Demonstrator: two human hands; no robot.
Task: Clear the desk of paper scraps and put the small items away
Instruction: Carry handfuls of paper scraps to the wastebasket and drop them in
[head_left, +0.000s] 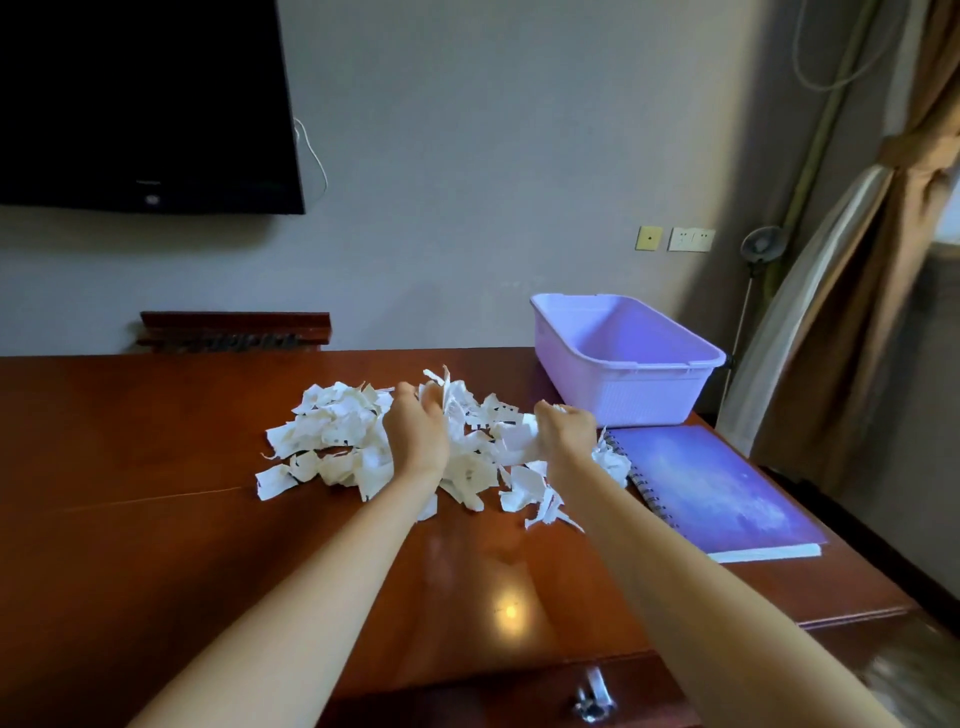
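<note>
On the table (156, 545), both hands are sunk in the paper scraps (332, 436) — the left hand (415, 436) curls its fingers (408, 392) on a bunch mid-pile, and the right hand (569, 431) clutches scraps at the pile's right edge, though the fingertips seem buried. Beyond the right fingers and slightly rightward stands the open lavender bin (623, 400) — the right hand is nearer it.

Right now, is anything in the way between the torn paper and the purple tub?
Nothing visible is. The left hand and right hand grip the torn white paper scraps, and only bare brown wooden desk lies between them and the open lilac plastic tub. The purple spiral notebook lies beside that path.
</note>
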